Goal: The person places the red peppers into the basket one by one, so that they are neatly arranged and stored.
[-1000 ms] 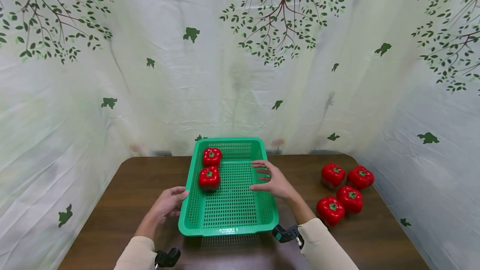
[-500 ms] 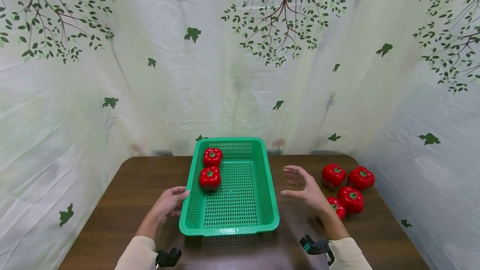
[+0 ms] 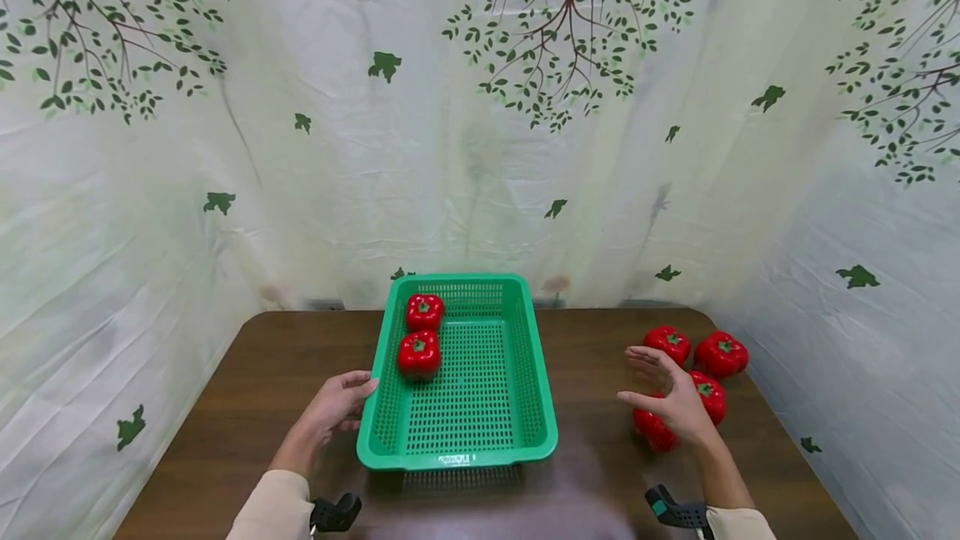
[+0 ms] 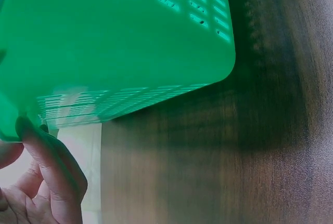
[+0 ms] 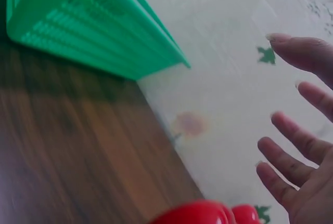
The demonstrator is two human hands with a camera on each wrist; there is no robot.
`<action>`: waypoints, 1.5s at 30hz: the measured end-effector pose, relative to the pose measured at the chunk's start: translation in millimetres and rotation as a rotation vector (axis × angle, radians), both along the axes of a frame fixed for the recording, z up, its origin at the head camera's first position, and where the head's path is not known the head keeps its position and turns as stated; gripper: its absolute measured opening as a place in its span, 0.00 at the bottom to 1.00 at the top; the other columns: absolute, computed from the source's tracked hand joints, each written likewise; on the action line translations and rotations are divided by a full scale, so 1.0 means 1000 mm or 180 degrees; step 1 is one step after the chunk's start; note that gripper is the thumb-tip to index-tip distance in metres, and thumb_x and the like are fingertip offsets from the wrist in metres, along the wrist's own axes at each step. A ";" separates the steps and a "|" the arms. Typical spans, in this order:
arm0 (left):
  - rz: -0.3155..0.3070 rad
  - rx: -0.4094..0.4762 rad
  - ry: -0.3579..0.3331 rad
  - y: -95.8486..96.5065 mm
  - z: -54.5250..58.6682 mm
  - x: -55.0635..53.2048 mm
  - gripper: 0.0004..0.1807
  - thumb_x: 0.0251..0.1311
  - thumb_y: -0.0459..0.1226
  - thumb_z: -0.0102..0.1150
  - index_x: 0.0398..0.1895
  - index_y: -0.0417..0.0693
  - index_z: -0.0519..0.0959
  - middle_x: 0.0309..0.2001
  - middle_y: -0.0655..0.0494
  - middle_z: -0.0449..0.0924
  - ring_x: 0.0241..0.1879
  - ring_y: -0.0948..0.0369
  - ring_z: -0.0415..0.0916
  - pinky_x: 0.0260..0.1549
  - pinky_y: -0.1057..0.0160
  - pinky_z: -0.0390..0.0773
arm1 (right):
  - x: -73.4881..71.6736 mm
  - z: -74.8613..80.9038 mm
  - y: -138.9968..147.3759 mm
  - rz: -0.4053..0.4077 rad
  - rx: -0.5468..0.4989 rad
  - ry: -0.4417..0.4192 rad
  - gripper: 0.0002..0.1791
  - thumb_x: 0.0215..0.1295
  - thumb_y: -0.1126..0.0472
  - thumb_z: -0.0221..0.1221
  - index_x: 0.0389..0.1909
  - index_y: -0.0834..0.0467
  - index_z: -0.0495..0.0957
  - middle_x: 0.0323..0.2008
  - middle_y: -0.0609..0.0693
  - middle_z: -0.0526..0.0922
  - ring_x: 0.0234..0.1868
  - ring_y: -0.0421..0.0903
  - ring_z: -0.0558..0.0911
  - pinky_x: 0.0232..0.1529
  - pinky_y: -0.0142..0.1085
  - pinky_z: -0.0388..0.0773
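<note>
A green plastic basket (image 3: 480,394) stands on the table, with two red bell peppers inside along its left side, the nearer pepper (image 3: 418,355) just in front of the farther pepper (image 3: 424,312). My left hand (image 3: 330,413) pinches the basket's left rim between thumb and fingers; in the left wrist view the fingers (image 4: 54,167) curl under that rim. Over at the right, my right hand (image 3: 677,400) hovers above a group of red bell peppers (image 3: 721,355), fingers spread and holding nothing. It partly covers the nearest pepper (image 3: 654,432). Whether it touches any pepper I cannot tell.
The brown wooden table (image 3: 600,473) runs back to a pale curtain (image 3: 480,215) printed with leaves and branches. Several peppers sit close together near the table's right edge. A dark strap-mounted device (image 3: 675,513) is on each wrist.
My right hand has moved out of the basket and to the right, over the loose peppers, fingers still spread. My left hand keeps its hold on the rim, and the basket has stayed in place.
</note>
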State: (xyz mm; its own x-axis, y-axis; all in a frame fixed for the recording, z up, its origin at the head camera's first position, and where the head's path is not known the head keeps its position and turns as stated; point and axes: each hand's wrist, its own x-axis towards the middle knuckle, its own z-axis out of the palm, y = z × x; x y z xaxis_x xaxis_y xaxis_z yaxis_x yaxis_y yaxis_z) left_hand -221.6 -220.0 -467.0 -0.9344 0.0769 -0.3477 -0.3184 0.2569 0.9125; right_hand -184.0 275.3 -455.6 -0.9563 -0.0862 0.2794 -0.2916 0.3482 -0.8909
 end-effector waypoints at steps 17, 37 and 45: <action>0.0032 -0.0001 -0.0020 0.002 0.001 -0.002 0.26 0.70 0.43 0.51 0.63 0.34 0.66 0.41 0.50 0.81 0.35 0.57 0.80 0.35 0.58 0.81 | 0.016 -0.015 0.033 -0.0300 0.0568 -0.0588 0.36 0.58 0.61 0.68 0.64 0.63 0.63 0.64 0.66 0.67 0.64 0.67 0.64 0.57 0.64 0.65; 0.0043 0.0015 -0.0057 -0.001 0.001 0.000 0.26 0.70 0.44 0.51 0.63 0.34 0.66 0.41 0.50 0.81 0.35 0.57 0.80 0.36 0.58 0.81 | 0.015 -0.035 0.033 -0.0329 0.1060 -0.1051 0.46 0.48 0.58 0.74 0.67 0.60 0.61 0.63 0.66 0.64 0.59 0.65 0.67 0.50 0.57 0.75; 0.0049 0.0014 -0.0051 0.000 0.001 0.000 0.26 0.70 0.44 0.51 0.63 0.34 0.66 0.42 0.50 0.81 0.36 0.57 0.81 0.37 0.57 0.81 | 0.015 -0.040 0.032 -0.0316 0.1201 -0.1139 0.47 0.47 0.54 0.74 0.65 0.63 0.61 0.59 0.66 0.68 0.56 0.63 0.70 0.47 0.56 0.77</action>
